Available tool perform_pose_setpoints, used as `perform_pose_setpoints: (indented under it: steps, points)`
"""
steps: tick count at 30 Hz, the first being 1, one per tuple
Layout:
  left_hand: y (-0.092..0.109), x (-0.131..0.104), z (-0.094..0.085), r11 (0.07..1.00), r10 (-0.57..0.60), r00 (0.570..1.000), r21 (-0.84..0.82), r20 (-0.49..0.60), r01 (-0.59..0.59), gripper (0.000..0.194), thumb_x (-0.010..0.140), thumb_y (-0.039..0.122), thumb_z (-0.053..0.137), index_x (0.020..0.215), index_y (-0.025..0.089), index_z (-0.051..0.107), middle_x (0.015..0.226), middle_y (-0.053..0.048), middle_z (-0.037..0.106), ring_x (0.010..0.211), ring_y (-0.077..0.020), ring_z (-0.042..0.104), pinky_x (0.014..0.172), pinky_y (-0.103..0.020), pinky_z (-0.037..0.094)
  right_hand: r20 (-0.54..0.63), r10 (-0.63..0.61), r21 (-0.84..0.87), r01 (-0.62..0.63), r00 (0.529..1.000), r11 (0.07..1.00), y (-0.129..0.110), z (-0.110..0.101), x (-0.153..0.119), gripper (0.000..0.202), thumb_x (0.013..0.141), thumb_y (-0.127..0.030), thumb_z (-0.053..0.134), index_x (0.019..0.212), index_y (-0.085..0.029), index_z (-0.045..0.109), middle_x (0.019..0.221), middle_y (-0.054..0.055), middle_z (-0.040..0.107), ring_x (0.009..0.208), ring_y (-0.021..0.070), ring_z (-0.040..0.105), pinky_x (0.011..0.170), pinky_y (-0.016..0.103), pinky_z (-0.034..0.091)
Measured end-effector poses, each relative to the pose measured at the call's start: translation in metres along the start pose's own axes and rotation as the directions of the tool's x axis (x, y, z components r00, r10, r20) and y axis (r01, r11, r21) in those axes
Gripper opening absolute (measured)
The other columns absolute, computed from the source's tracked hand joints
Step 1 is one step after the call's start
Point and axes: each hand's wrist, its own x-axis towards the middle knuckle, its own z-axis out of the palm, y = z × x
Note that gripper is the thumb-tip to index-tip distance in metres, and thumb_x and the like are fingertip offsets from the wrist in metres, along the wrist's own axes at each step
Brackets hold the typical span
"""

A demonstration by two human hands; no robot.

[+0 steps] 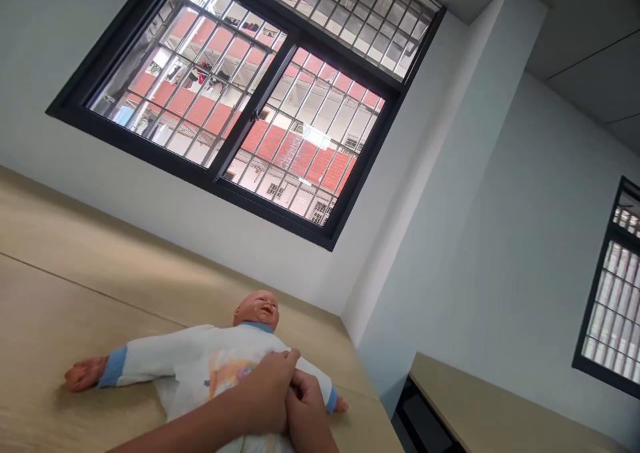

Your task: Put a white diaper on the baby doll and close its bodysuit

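A baby doll (195, 353) in a white long-sleeved top with blue cuffs and a printed front lies face up on a wooden table (75, 319), arms spread out. My left hand (270, 386) rests over the doll's chest, its fingers bent together. Just right of it and touching it, my right hand (307, 406) is curled beside the doll's sleeve. Both hands are at the top's fabric; what lies between the fingertips is too small to make out.
Behind the table stands a pale wall with a barred, black-framed window (240, 126). A second wooden table (465, 399) with a dark underside is at the lower right. Another window (613, 293) is at the right edge.
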Motion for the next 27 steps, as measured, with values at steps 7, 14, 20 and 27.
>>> perform_pose_setpoints:
  steps: [7, 14, 20, 27]
  points:
    - [-0.001, -0.002, -0.004, 0.999, 0.005, 0.999, 0.033, 0.035, -0.006, 0.058, 0.051, 0.017, 0.061, 0.109, 0.014, 0.061, 0.109, -0.014, 0.067, 0.098, -0.0332, 0.062, 0.079, -0.039, 0.049, 0.112, -0.115, -0.104, 0.127, 0.987, 0.986, 0.018, -0.008, -0.005, 0.057, 0.087, -0.066, 0.053, 0.096, -0.015, 0.077, 0.094, 0.010, 0.072, 0.092, 0.0250, 0.063, 0.093, 0.036, 0.047]
    - [-0.014, -0.020, -0.020, 0.993, 0.088, 0.993, 0.091, -0.075, -0.081, 0.040, 0.064, 0.018, 0.058, 0.104, 0.021, 0.062, 0.110, -0.007, 0.067, 0.099, -0.0252, 0.062, 0.081, -0.033, 0.047, 0.172, -0.237, -0.192, 0.269, 0.956, 0.944, 0.026, -0.011, -0.007, 0.062, 0.092, -0.068, 0.040, 0.094, -0.016, 0.075, 0.090, 0.010, 0.070, 0.089, 0.0239, 0.063, 0.087, 0.035, 0.048]
    - [-0.057, -0.052, -0.072, 0.978, -0.142, 0.908, 0.085, -0.395, 0.190, 0.015, 0.076, 0.017, 0.045, 0.084, 0.019, 0.058, 0.084, -0.001, 0.067, 0.081, -0.0179, 0.059, 0.073, -0.027, 0.039, 0.142, -0.165, -0.194, 0.191, 0.976, 0.962, 0.027, -0.020, -0.010, 0.059, 0.091, -0.066, 0.045, 0.102, -0.017, 0.076, 0.093, 0.011, 0.070, 0.086, 0.0230, 0.062, 0.080, 0.033, 0.049]
    - [-0.113, -0.097, -0.108, 0.851, -0.494, 0.811, 0.018, -0.315, 0.525, 0.008, 0.072, 0.021, 0.048, 0.069, 0.018, 0.054, 0.073, -0.001, 0.062, 0.069, -0.0174, 0.055, 0.061, -0.026, 0.032, -0.056, -0.137, -0.086, 0.132, 0.989, 0.987, 0.021, -0.016, -0.015, 0.055, 0.075, -0.071, 0.063, 0.071, -0.017, 0.070, 0.067, 0.005, 0.064, 0.064, 0.0185, 0.055, 0.061, 0.028, 0.046]
